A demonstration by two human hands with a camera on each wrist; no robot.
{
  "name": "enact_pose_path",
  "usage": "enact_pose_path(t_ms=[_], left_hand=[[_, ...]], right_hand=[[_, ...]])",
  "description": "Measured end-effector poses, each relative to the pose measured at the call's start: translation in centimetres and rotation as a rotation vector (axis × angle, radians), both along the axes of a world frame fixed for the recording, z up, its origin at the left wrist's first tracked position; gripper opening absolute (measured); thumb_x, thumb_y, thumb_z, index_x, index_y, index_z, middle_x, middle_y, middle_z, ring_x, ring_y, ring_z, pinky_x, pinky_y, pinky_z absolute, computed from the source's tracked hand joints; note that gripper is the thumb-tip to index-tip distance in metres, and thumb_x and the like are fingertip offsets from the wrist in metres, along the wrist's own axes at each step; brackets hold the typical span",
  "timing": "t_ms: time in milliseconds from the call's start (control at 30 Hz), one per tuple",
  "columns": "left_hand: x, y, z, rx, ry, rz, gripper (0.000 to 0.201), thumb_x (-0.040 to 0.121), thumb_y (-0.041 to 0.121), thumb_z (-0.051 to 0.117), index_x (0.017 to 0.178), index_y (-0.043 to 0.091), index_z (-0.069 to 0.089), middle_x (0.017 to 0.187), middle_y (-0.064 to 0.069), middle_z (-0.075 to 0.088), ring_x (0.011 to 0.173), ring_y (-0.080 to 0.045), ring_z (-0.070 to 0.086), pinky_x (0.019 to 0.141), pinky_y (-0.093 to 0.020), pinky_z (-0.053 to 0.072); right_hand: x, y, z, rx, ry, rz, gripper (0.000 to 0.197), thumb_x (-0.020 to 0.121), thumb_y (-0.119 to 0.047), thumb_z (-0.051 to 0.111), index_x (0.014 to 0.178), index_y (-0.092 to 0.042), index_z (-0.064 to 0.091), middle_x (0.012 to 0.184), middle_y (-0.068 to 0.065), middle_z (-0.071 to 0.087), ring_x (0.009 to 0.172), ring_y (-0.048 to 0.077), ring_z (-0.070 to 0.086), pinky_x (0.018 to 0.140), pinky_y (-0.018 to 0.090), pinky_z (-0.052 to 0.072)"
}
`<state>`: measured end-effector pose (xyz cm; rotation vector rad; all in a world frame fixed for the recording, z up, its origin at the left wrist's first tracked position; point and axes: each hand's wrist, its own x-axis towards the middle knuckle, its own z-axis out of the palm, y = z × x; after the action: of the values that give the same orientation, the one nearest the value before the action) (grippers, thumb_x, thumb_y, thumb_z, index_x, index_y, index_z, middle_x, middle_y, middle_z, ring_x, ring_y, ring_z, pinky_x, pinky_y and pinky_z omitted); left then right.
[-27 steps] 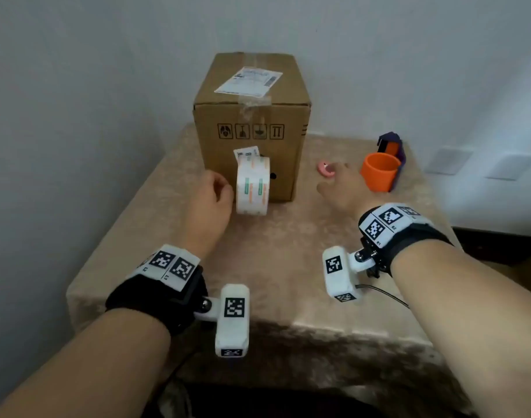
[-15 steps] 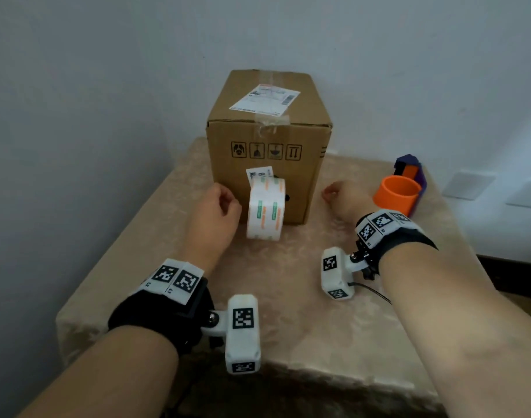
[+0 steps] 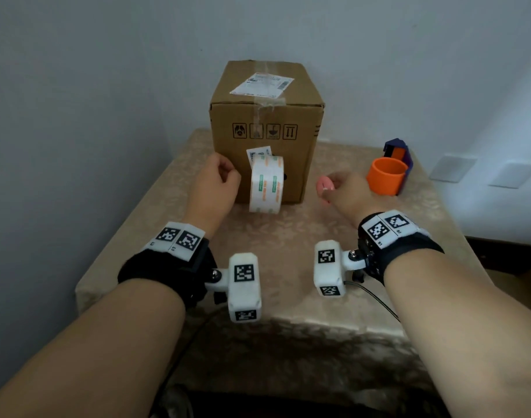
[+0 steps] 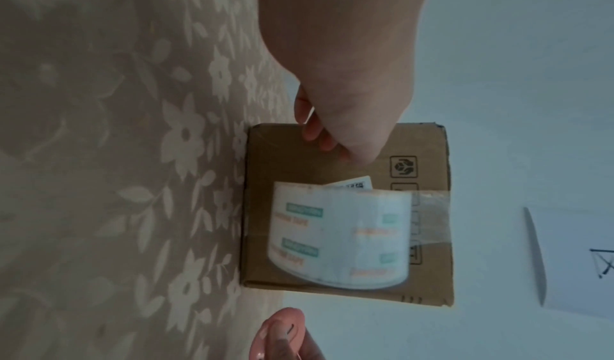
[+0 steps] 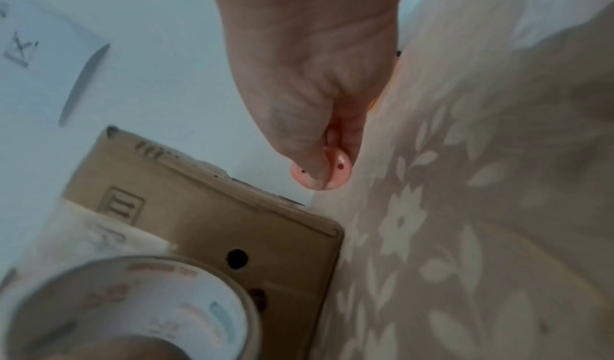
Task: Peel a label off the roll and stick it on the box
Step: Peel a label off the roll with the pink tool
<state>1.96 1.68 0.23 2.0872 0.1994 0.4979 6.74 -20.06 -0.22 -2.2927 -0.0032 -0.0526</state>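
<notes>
Your left hand [image 3: 211, 184] had the label roll [image 3: 265, 184] up off the cloth-covered table [image 3: 288, 236], though whether the fingers gripped it or ran through its core, I could not tell. It hung just in front of the cardboard box [image 3: 265, 116], loose label end [image 3: 259, 152] upward, likely for peeling. Your right hand [image 3: 345, 193] pinched 1 small pink disc [image 3: 324, 184], beside the orange cup [image 3: 386, 176].

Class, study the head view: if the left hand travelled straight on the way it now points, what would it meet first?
Probably the cardboard box: the left hand, holding the label roll, points at its front face, though depth is unclear.
</notes>
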Motion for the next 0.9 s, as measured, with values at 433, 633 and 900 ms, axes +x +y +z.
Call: enact_pose_path(t_ms=[433, 633, 900], left_hand=[[-0.7, -0.6, 2.6, -0.382, -0.099, -0.131, 0.049, 0.093, 0.021, 0.054, 0.133, 0.016, 0.027, 0.121, 0.007, 0.041, 0.105, -0.002, 0.051, 0.088, -0.018, 0.046], [-2.2, -0.3, 3.5, -0.416, -0.089, -0.141, 0.045, 0.094, 0.030, 0.053, 0.129, 0.020, 0.028, 0.119, 0.009, 0.042, 0.115, -0.008, 0.047, 0.100, -0.027, 0.043], [-3.4, -0.1, 3.9, -0.090, -0.119, 0.010, 0.028, 0.089, 0.035, 0.057, 0.111, 0.021, 0.046, 0.109, 0.005, 0.039, 0.095, -0.009, 0.047, 0.085, -0.024, 0.043]], right_hand=[[-2.2, 3.1, 3.6, 0.651, -0.160, -0.040, 0.016, 0.095, -0.013, 0.047, 0.110, -0.018, 0.046, 0.091, -0.010, 0.054, 0.086, 0.008, 0.059, 0.085, 0.030, 0.055], [-3.7, 3.4, 4.9, 0.663, -0.189, -0.087, 0.022, 0.094, -0.011, 0.049, 0.116, -0.015, 0.049, 0.087, -0.011, 0.055, 0.083, 0.008, 0.058, 0.091, 0.035, 0.053], [-5.6, 3.4, 6.5, 0.440, -0.491, -0.016, 0.012, 0.095, -0.022, 0.047, 0.107, -0.025, 0.047, 0.082, -0.010, 0.057, 0.061, 0.009, 0.055, 0.057, 0.030, 0.052]])
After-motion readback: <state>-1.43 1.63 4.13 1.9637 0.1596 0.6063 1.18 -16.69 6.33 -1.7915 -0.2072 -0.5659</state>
